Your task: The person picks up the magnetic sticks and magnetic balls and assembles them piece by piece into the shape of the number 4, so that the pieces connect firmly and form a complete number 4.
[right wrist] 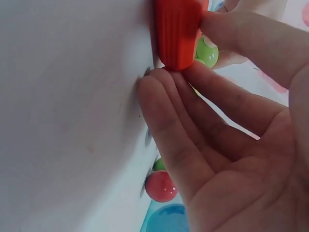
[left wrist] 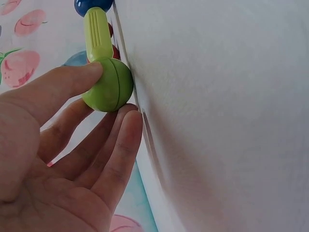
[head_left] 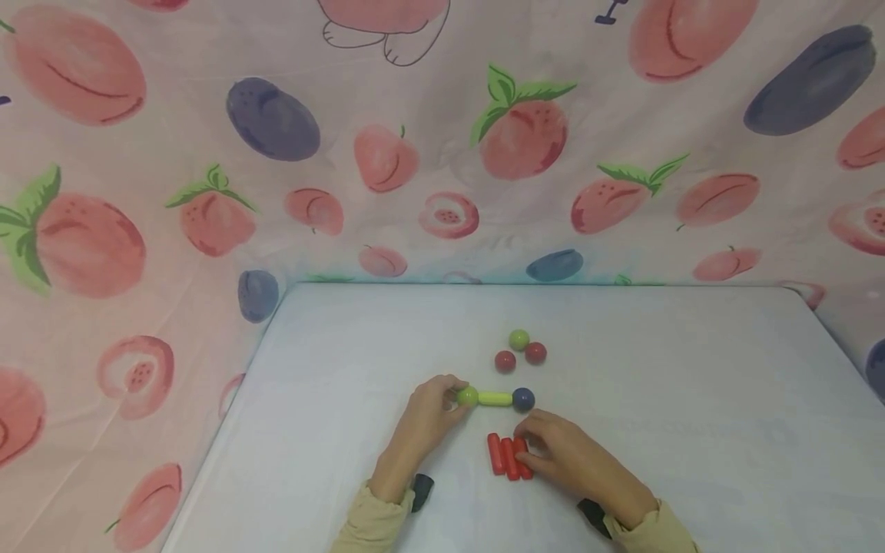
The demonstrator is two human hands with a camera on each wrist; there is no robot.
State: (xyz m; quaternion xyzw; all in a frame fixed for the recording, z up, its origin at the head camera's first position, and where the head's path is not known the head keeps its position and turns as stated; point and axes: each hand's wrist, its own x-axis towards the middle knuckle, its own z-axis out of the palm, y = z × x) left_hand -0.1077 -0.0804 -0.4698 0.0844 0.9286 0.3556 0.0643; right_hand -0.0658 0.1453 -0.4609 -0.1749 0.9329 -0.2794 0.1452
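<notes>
The left sleeve (head_left: 373, 521) and the right sleeve (head_left: 659, 531) were of pale beige fabric, creased and gathered at the ends. A compact black left wrist unit (head_left: 422, 493) and a similar right wrist unit (head_left: 593, 517) projected adjacent to the sleeve ends, on the inner side of each arm. The left hand (head_left: 433, 408) and the right hand (head_left: 561, 450) were bare.

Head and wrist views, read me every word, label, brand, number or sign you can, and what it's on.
None readable on the red rods, yellow-green rod or balls.
Patterned cloth: a dark mark, cut off at the head view's top edge; can't tell if it's lettering.
</notes>
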